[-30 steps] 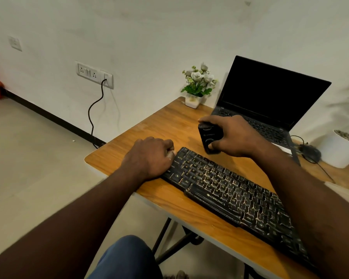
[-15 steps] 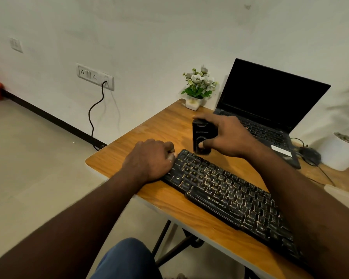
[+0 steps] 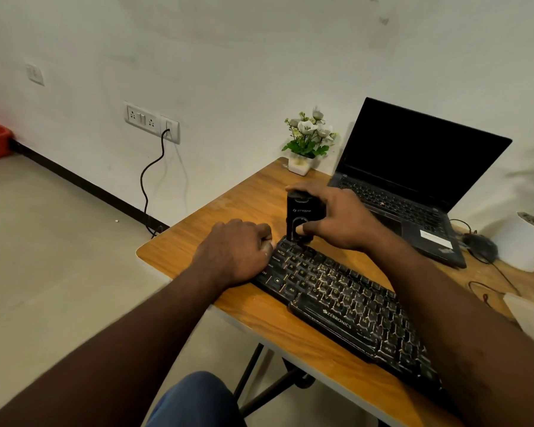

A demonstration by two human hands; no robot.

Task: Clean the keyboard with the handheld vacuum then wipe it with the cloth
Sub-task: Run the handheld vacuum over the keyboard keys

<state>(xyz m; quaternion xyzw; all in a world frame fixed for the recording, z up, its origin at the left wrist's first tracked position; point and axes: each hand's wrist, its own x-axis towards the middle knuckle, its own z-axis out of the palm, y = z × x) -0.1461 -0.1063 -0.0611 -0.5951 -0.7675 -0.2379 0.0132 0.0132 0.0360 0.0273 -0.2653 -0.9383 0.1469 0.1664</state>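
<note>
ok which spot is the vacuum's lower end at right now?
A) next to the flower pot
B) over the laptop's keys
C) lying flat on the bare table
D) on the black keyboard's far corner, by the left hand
D: the right hand holds the handheld vacuum upright, its lower end on the corner keys of the keyboard, right beside the left hand.

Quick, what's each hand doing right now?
Left hand: closed fist against the left end of the keyboard, holding nothing visible.
Right hand: holding the handheld vacuum upright over the far-left keys.
</note>
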